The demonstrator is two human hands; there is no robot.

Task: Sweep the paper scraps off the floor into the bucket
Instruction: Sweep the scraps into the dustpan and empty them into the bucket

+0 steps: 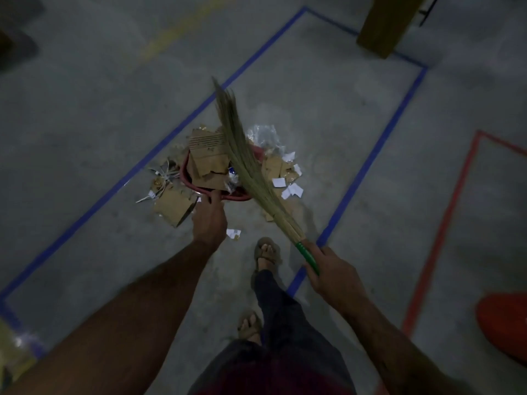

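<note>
1. We see the concrete floor (299, 115) filling the frame, marked with a blue tape outline (176, 129) running from lower left to upper centre, and a red tape line (445, 223) at the right
2. Our grass broom (242, 155) slants from lower right up to centre frame, its bristles lying across the bucket; our right hand (333, 272) has its fingers clenched round the green handle (308, 256)
3. The red bucket (225, 195) sits at centre frame, lying low, already stuffed with brown cardboard pieces (208, 161); our left hand (209, 220) grasps its near rim
4. Paper scraps (288, 186) are on the floor right of the bucket, more brown bits at its left (174, 205), and one white scrap (233, 233) just below our left hand
5. We judge the risk to be overflow: the bucket looks full, so a hard stroke could push cardboard back out or scatter light scraps past the rim; the stray scrap near our foot (266, 250) could be missed or trodden on
</note>
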